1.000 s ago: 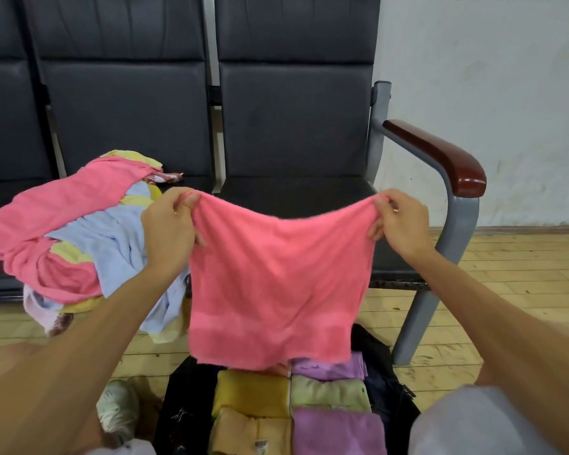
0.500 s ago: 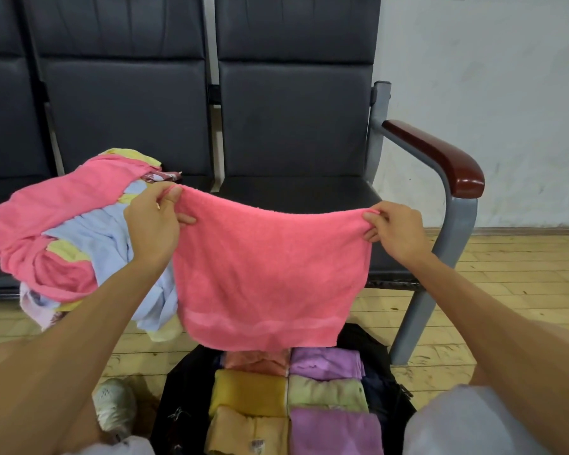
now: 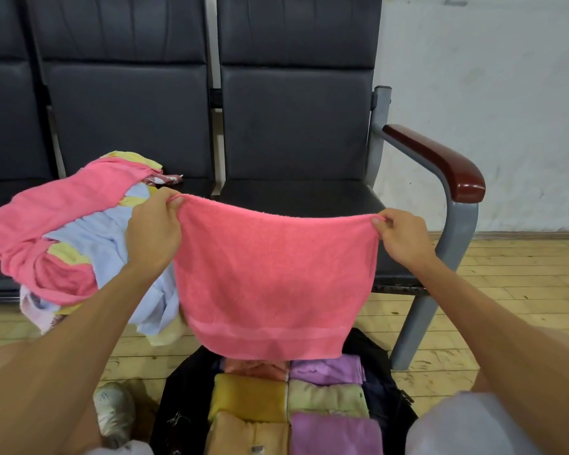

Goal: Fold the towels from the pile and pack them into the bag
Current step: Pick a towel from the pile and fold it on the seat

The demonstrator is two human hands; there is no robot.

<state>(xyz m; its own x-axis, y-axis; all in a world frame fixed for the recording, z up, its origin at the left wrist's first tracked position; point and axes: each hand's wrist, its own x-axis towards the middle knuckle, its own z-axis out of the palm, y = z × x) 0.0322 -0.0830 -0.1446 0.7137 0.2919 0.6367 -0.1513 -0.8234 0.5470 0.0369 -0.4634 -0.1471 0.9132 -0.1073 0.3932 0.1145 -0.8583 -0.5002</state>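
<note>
A: What's furthest left?

B: The pile (image 3: 76,238), a loose heap of pink, blue and yellow towels on the chairs.

A: And the hands?

B: The left hand (image 3: 151,231) pinches 1 top corner of the pink towel (image 3: 273,277), and the right hand (image 3: 404,238) pinches the other. The top edge runs left to right between them with a slight sag. The cloth hangs straight down from both grips, in front of the chair seat (image 3: 296,198).

A: How does it look?

B: Soft terry, fairly flat, with a woven band near the bottom hem.

A: Which hand is nearer?

B: Neither; each has its own corner. I'd guess the corners meet next. The bag (image 3: 380,372) lies open on the floor just under the hem, and 6 folded towels (image 3: 253,395) show inside.
</note>
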